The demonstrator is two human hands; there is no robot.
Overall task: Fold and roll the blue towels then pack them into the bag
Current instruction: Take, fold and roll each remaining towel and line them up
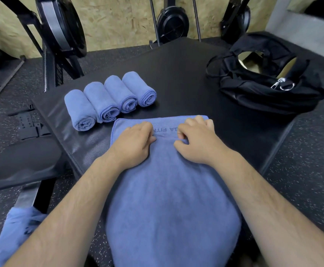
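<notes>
A blue towel (169,189) lies folded lengthwise on the black platform (186,78), running from the near edge away from me. My left hand (133,143) and my right hand (197,141) rest side by side on its far part, fingers curled and pinching the fabric just short of the far hem with lettering. Several rolled blue towels (109,99) lie in a row to the far left of the hands. The black bag (269,81) sits open at the far right of the platform.
More blue towel fabric (16,234) lies heaped at the lower left. A black padded bench (22,160) stands left of the platform. Black gym machines (61,29) line the back wall. Speckled rubber floor (307,160) surrounds the platform.
</notes>
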